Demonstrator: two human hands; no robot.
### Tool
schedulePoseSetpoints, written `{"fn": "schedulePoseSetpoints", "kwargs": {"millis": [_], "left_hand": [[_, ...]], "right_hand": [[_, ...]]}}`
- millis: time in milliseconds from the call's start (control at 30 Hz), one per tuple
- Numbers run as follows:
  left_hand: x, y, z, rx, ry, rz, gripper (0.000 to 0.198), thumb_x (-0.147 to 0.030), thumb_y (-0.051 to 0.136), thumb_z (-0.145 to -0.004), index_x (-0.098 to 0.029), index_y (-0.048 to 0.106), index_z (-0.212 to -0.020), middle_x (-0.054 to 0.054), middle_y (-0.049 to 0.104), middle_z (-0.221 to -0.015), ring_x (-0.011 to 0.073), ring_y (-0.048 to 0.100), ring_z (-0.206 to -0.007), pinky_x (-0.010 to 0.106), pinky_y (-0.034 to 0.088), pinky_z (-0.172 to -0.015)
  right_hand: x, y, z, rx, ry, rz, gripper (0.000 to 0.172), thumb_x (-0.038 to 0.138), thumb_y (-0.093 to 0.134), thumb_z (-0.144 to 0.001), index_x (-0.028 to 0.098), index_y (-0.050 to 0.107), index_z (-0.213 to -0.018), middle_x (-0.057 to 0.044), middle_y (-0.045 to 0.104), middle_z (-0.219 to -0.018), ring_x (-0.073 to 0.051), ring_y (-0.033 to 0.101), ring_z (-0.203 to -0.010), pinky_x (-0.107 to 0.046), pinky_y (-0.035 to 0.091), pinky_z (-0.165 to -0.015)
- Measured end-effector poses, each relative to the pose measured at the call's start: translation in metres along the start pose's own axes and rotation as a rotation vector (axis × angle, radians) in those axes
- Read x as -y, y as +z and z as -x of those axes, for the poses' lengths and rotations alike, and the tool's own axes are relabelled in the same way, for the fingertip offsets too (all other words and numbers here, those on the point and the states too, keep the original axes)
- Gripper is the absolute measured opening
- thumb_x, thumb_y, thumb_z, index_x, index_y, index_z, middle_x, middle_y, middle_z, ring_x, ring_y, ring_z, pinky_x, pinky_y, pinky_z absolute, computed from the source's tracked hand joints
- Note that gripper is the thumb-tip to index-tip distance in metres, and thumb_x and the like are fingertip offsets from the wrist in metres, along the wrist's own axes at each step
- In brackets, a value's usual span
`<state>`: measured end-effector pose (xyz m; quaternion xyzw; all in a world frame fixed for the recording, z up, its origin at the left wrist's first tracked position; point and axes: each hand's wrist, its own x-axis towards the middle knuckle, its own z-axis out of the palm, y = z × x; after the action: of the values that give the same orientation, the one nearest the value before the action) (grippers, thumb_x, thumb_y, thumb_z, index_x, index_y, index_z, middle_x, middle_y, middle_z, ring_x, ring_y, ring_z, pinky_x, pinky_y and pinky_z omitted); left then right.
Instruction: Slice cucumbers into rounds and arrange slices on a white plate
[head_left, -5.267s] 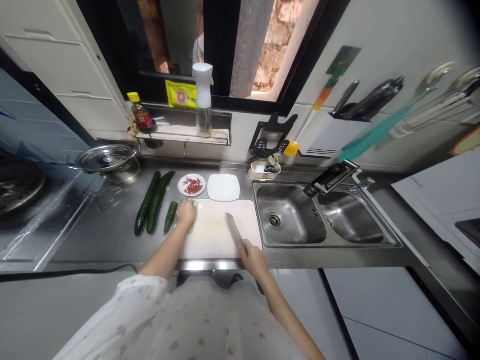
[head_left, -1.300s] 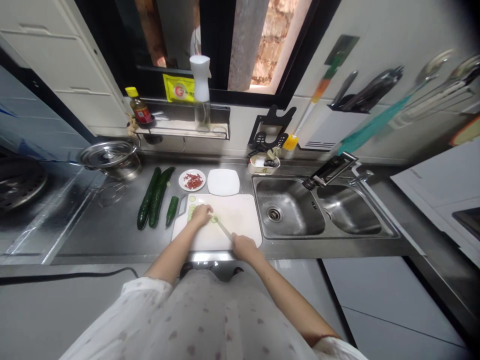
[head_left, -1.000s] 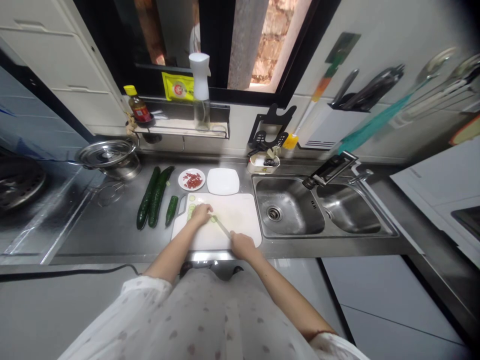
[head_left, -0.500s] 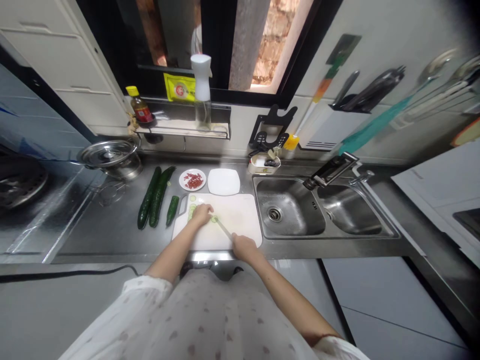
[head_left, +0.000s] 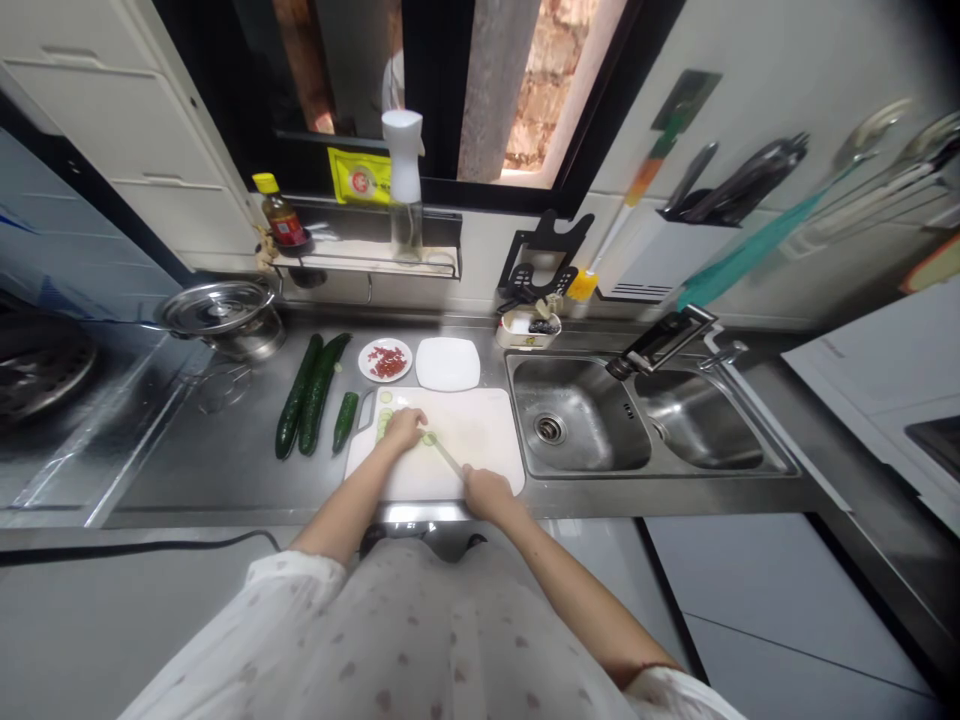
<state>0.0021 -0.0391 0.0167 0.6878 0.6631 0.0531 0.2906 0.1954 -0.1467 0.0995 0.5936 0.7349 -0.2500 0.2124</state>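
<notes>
A kitchen knife is in my right hand, whose fingers are wrapped round its handle. Its blade points up and left across the white cutting board. A pale green cucumber slice sits at the blade's tip. Just left of that slice, my left hand is low over the board with its fingers curved and a gap between them; nothing shows in it. Several more cucumber slices line the board's left side, partly covered by this hand. A cut piece of cucumber lies left of the board.
Two whole cucumbers lie farther left. Behind the board are a plate of small red pieces and a white square plate. A double sink is on the right, a lidded steel pot at the back left.
</notes>
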Motion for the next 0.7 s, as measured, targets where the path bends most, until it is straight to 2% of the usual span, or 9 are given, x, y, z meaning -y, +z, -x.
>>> {"fn": "schedulePoseSetpoints", "kwargs": {"millis": [300, 533, 700], "left_hand": [[-0.0017, -0.0015, 0.0017, 0.001, -0.004, 0.007, 0.023, -0.02, 0.07, -0.074, -0.021, 0.068, -0.097, 0.004, 0.066, -0.099, 0.0185, 0.057, -0.098, 0.025, 0.041, -0.084], [-0.0026, -0.0022, 0.0026, -0.005, -0.005, -0.003, 0.024, -0.018, 0.068, -0.074, -0.021, 0.067, -0.098, 0.004, 0.067, -0.102, 0.0184, 0.058, -0.097, 0.025, 0.042, -0.083], [-0.0013, -0.0009, 0.0009, -0.01, 0.004, -0.013, 0.025, -0.018, 0.067, -0.074, -0.021, 0.067, -0.099, 0.004, 0.067, -0.102, 0.0187, 0.058, -0.097, 0.025, 0.042, -0.082]], "right_hand": [[0.0008, -0.0019, -0.002, -0.037, -0.031, 0.02, 0.031, 0.013, 0.036, -0.09, 0.015, 0.053, -0.116, -0.016, 0.068, -0.101, -0.025, 0.066, -0.097, -0.033, 0.047, -0.074], [-0.0018, -0.0064, 0.001, -0.017, -0.039, 0.019, 0.032, 0.014, 0.038, -0.089, 0.015, 0.054, -0.117, -0.017, 0.068, -0.102, -0.025, 0.065, -0.098, -0.035, 0.048, -0.077], [-0.0017, -0.0024, -0.0022, -0.049, -0.045, 0.027, 0.031, 0.014, 0.036, -0.09, 0.014, 0.055, -0.114, -0.017, 0.068, -0.098, -0.027, 0.067, -0.095, -0.034, 0.048, -0.072]]}}
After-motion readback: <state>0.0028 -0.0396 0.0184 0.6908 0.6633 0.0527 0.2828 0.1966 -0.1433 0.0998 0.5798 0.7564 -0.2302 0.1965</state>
